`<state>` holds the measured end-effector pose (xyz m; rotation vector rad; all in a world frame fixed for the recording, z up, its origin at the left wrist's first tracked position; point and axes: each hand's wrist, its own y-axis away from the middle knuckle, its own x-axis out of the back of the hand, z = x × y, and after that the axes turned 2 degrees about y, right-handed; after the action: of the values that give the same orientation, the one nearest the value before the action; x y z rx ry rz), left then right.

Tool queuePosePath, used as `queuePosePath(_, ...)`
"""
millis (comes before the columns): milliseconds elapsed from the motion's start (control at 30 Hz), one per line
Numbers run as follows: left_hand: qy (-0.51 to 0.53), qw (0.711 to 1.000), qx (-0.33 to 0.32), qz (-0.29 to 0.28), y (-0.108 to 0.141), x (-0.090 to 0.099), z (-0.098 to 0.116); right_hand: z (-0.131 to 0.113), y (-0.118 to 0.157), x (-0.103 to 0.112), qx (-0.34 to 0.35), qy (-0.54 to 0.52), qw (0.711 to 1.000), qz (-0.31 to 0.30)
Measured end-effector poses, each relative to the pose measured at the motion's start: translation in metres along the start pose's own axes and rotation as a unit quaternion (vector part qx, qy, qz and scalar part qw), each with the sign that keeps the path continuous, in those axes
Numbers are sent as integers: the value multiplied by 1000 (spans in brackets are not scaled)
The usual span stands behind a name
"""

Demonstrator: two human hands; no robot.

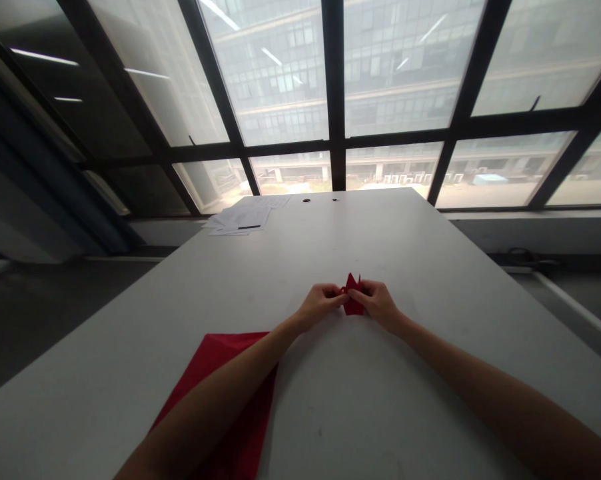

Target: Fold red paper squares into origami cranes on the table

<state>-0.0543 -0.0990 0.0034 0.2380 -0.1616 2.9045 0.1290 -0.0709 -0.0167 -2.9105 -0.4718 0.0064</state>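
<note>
A small folded red paper piece [353, 306] with pointed tips at its top is held upright just above or on the white table [360, 387]. My left hand [321, 304] pinches its left side between thumb and fingers. From the right, my right hand [378, 302] grips the same piece, its thumb across the front. Both thumbs come close together at the middle of the paper. A large red sheet [220, 353] lies on the table at the lower left, partly hidden under my left forearm.
White papers [245, 217] with a dark pen-like object [249, 227] on them lie at the table's far left. Two small dark round spots mark the far end. Windows [290, 67] rise beyond the table; a dark curtain hangs at the left.
</note>
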Motion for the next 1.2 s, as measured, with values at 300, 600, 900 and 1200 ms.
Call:
queuePosePath(300,58,998,-4,35,-2,-1,-3,5,-2,0,4,18,1000,-13)
queuePosePath(600,7,999,-18,-25,0,0,0,0,-1,0,1,7,1000,2)
queuePosePath(900,13,999,-13,28,0,-2,-5,1,-3,0,10,-19,1000,-1)
queuePosePath(1200,4,999,-21,38,-1,-1,-6,5,-5,-1,-4,-35,999,6)
